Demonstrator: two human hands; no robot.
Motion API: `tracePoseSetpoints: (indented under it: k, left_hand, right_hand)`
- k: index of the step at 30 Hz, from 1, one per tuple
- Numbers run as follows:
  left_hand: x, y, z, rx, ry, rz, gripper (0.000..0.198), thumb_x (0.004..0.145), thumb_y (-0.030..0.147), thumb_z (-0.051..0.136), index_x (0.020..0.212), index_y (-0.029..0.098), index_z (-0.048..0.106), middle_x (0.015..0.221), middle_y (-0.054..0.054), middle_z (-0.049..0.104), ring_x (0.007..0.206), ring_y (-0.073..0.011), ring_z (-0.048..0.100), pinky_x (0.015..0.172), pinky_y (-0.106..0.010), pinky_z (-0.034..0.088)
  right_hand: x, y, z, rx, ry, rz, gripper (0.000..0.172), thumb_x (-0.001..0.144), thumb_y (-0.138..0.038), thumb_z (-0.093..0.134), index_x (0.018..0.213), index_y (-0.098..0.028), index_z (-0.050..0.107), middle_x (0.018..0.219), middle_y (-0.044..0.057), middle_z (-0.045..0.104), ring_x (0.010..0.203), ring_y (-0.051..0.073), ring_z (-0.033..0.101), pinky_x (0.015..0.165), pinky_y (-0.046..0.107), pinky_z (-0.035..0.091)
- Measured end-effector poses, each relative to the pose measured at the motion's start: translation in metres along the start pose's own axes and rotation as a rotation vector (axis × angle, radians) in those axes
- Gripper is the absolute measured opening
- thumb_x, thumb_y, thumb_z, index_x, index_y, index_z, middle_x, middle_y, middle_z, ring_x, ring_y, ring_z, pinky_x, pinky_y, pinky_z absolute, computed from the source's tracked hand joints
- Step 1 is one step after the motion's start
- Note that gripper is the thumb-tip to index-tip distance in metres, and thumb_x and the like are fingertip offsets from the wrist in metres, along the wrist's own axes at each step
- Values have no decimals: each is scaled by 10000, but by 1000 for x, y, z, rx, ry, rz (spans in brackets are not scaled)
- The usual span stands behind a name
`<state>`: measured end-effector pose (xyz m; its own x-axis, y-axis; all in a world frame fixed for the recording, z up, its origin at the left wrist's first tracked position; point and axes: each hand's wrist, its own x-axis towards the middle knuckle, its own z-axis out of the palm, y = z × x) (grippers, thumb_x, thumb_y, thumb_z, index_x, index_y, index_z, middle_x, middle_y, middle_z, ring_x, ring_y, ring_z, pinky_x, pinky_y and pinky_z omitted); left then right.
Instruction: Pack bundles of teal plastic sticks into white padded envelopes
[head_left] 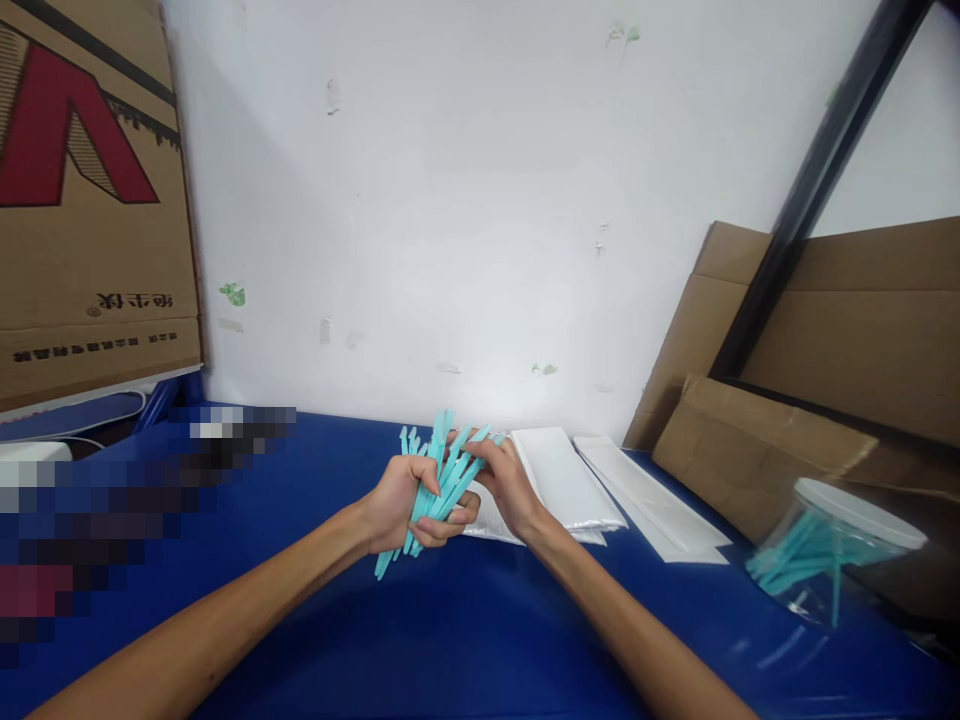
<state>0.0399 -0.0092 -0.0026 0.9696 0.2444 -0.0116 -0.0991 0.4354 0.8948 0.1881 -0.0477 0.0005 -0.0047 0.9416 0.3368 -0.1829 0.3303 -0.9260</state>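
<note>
A loose bundle of slim turquoise plastic sticks [450, 478], shaped like eyebrow razors, is held up above the blue table. My left hand [409, 505] wraps around the middle of the bundle, thumb across the front and fingers curled below. The sticks fan out at the top, and a few thin ends poke out under the hand. From the right, my right hand [506, 480] pinches at the upper ends with bent fingers. Its fingertips are partly hidden among the sticks, so how many it grips cannot be seen.
White padded mailers [562, 480] and flat white sheets [660, 510] lie behind my right hand on the blue table [315, 620]. A clear jar [832, 550] with a white lid holds more turquoise sticks at right. Cardboard [757, 440] leans behind it; a large box [97, 260] stands left.
</note>
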Motion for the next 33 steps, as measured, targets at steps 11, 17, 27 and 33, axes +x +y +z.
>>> tracePoseSetpoints:
  k: [11,17,27,33]
  left_hand:
    - [-2,2,1,-51,-11,-7,288,563,257,457,810,122,518,666,-62,466,399,-83,259,375,-238,100]
    - [-3,2,-2,-63,2,-37,327,547,256,454,826,109,536,679,-70,472,406,-87,270,391,-243,105]
    - [-3,1,-1,-26,-31,-48,289,540,273,439,747,101,544,677,-64,457,410,-79,264,392,-242,104]
    - [-1,0,-2,-14,-54,-22,269,539,264,435,729,98,526,677,-67,460,391,-70,279,375,-231,100]
  right_hand:
    - [-1,-4,3,-46,-45,-72,208,789,-292,552,819,-167,716,735,22,651,784,181,585,745,280,450]
    - [-2,-3,1,-37,-60,-53,216,796,-284,536,836,-165,712,804,25,654,790,172,570,748,276,445]
    - [-3,-3,0,-6,-103,-32,268,781,-244,483,906,-188,713,946,31,669,925,198,570,833,290,442]
    - [-4,-4,-1,50,-198,-10,342,762,-221,443,970,-188,713,1002,43,673,1009,229,559,895,320,425]
